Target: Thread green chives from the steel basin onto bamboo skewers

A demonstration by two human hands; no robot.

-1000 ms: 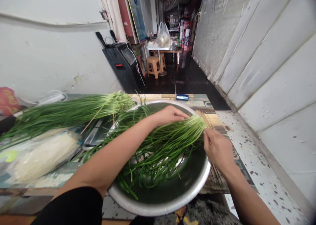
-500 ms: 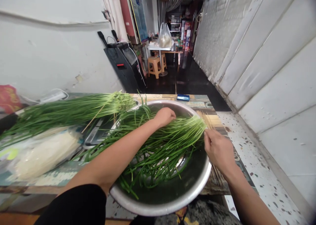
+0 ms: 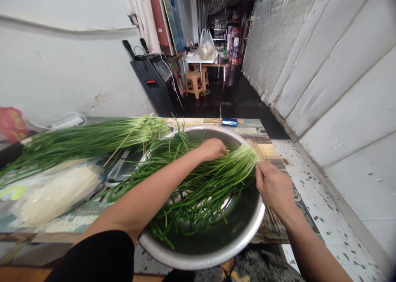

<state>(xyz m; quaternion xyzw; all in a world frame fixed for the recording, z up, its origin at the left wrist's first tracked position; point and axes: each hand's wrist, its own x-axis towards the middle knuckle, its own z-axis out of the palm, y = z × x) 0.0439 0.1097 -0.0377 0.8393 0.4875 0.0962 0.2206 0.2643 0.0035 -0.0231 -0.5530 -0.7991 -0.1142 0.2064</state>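
A large steel basin (image 3: pixel 204 259) holds a loose bunch of garlic chives (image 3: pixel 213 178), their pale cut ends gathered at its right rim. My left hand (image 3: pixel 214 149) reaches across the basin, fingers closed in a pinch at the upper edge of the stems; what sits in the fingertips is too small to make out. At the right rim, my right hand (image 3: pixel 275 187) is closed with thumb against fingers, right beside the pale ends. Its grip is turned away, so its contents are hidden. Several thin bamboo skewers (image 3: pixel 262 150) lie behind the basin's right side.
More garlic chives (image 3: pixel 83 139) lie across the table's left side. Near them are a clear bag of something pale (image 3: pixel 62 191) and a metal tray-like object (image 3: pixel 119 170). A small blue box (image 3: pixel 229 122) sits behind the basin. A white wall (image 3: pixel 349 108) runs along the right.
My left hand has moved slightly right and down along the stems, towards the pale ends. The right hand stays almost where it was at the rim.
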